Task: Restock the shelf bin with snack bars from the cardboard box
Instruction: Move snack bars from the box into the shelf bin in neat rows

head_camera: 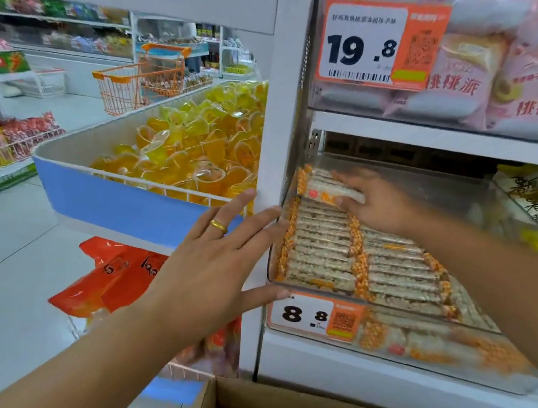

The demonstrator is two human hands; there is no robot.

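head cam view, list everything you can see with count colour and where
snack bars: many, beige with orange ends, rowed in shelf bin
shelf bin: one, clear, middle shelf
cardboard box: one, brown, bottom, bars inside
price tags: two, orange and white, bin fronts
pink bags: several, top shelf
jelly cups: many, yellow, blue bin at left
shopping cart: one, orange, aisle
left hand: open, ringed, against bin's side
right hand: holding a bar in bin
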